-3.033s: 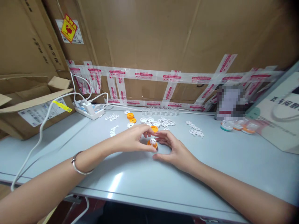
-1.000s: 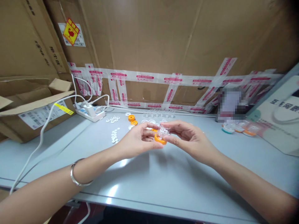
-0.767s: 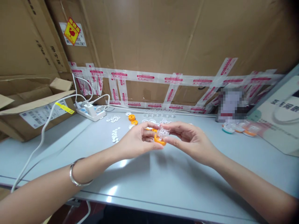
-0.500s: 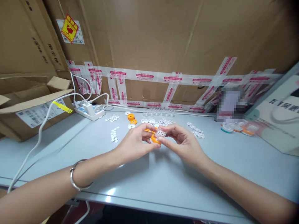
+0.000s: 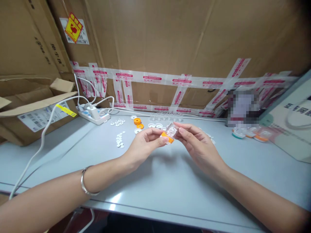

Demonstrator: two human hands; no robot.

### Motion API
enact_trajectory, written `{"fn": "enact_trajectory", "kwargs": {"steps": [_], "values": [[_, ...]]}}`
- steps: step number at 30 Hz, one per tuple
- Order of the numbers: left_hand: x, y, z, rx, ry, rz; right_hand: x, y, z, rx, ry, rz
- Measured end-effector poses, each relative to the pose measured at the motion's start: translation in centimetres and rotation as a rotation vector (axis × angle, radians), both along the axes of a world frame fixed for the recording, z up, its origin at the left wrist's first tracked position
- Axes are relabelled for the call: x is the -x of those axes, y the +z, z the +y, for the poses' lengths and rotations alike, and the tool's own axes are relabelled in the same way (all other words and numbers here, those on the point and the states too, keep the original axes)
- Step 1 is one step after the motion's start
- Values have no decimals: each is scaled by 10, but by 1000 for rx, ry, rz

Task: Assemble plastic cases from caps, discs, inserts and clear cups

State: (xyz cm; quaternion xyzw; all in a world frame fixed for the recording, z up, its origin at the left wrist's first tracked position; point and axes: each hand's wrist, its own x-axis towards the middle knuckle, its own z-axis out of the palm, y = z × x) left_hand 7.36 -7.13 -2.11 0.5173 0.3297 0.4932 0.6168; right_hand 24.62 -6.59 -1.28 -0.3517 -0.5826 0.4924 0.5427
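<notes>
Above the middle of the grey table, my left hand (image 5: 142, 147) pinches an orange round base (image 5: 167, 138) between thumb and fingers. My right hand (image 5: 200, 142) grips a small clear plastic cover (image 5: 172, 129) with a white patterned piece showing inside it. The cover and the base touch, tilted together; whether they are locked to each other I cannot tell. Just behind my left hand lie orange rings (image 5: 137, 121) and white rings (image 5: 158, 126). White patterned pieces behind my right hand are mostly hidden by it.
Small white caps (image 5: 119, 141) lie at the left, and clear covers (image 5: 166, 116) line the back. Capped clear pieces with coloured bases (image 5: 261, 138) stand at the right by a white panel (image 5: 289, 129). A power strip (image 5: 97, 120) and an open cardboard box (image 5: 48, 118) are at the left.
The clear cover and orange base have tipped onto their side, the cover now pointing up and right. My right hand has shifted slightly right and turned. The view has moved a little.
</notes>
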Motion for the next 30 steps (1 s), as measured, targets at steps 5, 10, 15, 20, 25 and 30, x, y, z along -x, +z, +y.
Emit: {"fn": "enact_trajectory", "kwargs": {"steps": [5, 10, 15, 20, 25, 30], "values": [[3, 3, 2, 56, -103, -84, -5, 0, 3, -51, 80, -70], [4, 3, 1, 38, -117, -103, -7, 0, 0, -370, 52, -374], [2, 2, -2, -29, -161, -56, -8, -6, -5, -781, -223, -696], [0, 2, -5, -38, -172, -22, -9, -6, -6, -838, -262, -808], [-2, 3, -7, -24, -173, -41, -12, -2, -7, -881, -260, -868], [-4, 2, -7, -7, -157, -72, -13, -3, -6, -964, -274, -884]]}}
